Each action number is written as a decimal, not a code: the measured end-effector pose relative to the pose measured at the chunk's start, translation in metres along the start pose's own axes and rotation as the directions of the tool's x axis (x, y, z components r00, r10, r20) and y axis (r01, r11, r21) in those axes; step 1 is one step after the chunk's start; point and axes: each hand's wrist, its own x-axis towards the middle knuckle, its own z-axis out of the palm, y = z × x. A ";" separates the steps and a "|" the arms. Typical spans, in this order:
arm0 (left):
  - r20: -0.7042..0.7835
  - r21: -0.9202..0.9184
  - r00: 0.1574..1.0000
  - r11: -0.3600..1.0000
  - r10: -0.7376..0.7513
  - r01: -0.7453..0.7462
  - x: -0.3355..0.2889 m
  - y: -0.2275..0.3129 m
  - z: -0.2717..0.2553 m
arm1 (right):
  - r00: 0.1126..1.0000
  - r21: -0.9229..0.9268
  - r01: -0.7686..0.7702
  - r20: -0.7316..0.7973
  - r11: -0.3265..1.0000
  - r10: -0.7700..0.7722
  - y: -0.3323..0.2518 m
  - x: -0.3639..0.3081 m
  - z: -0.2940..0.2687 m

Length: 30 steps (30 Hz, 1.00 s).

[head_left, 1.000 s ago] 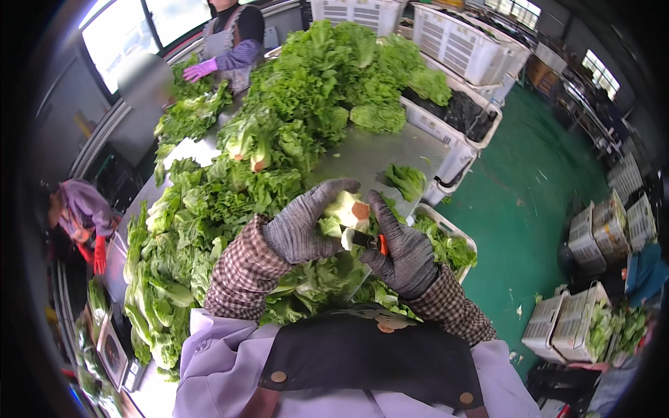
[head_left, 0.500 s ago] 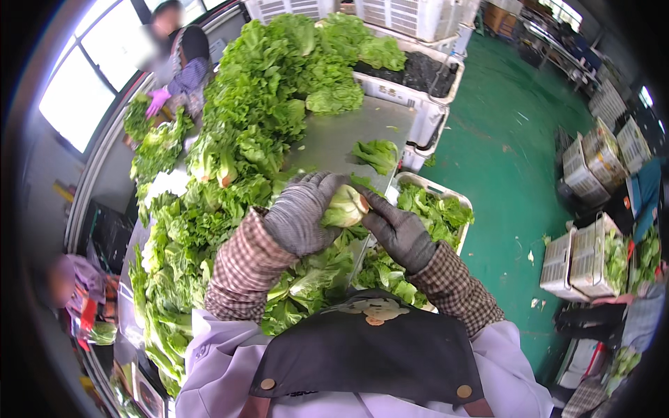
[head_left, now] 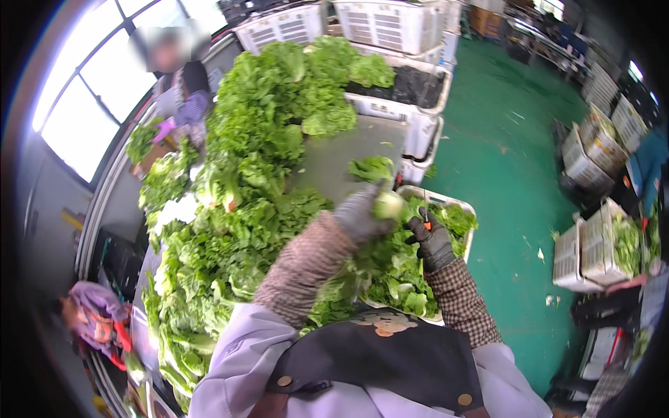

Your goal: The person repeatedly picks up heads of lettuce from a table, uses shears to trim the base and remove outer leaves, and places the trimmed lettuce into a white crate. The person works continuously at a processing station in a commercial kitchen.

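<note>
My left hand (head_left: 361, 212), in a grey knit glove, grips a lettuce head (head_left: 389, 206) with its pale stem end turned up and to the right. To the right, my right hand (head_left: 432, 242) is curled around a small knife (head_left: 427, 224); only a bit of orange handle and a short dark part show. Both hands are above the near end of the metal table (head_left: 355, 143) and the white crate (head_left: 471, 240) of lettuce beside it. A loose piece of lettuce (head_left: 371, 168) lies on the table just beyond my left hand.
A large lettuce pile (head_left: 258, 139) covers the table's left side. White crates (head_left: 390, 26) stand at the far end, one lined with black plastic (head_left: 408, 87). Across the green floor (head_left: 512, 174) stand more crates (head_left: 578, 254). Two people are at the left.
My left hand has carried the lettuce head right, toward the crate. My right hand has come away from its stem end, moving right, and the knife now shows. The view has shifted slightly.
</note>
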 end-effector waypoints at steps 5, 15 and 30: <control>-0.006 0.555 1.000 0.832 0.019 -0.013 -0.003 0.059 0.011 | 0.988 0.303 0.107 0.078 0.947 -0.136 -0.021 0.006 0.016; -0.098 -0.970 0.994 0.227 -0.048 -0.084 -0.043 -0.048 -0.007 | 0.978 0.225 0.102 0.156 0.969 -0.139 -0.048 -0.004 0.031; -0.051 -0.999 0.998 -0.014 0.033 -0.050 -0.042 -0.081 -0.056 | 0.905 -0.170 0.302 0.362 0.938 -0.225 -0.076 -0.008 0.033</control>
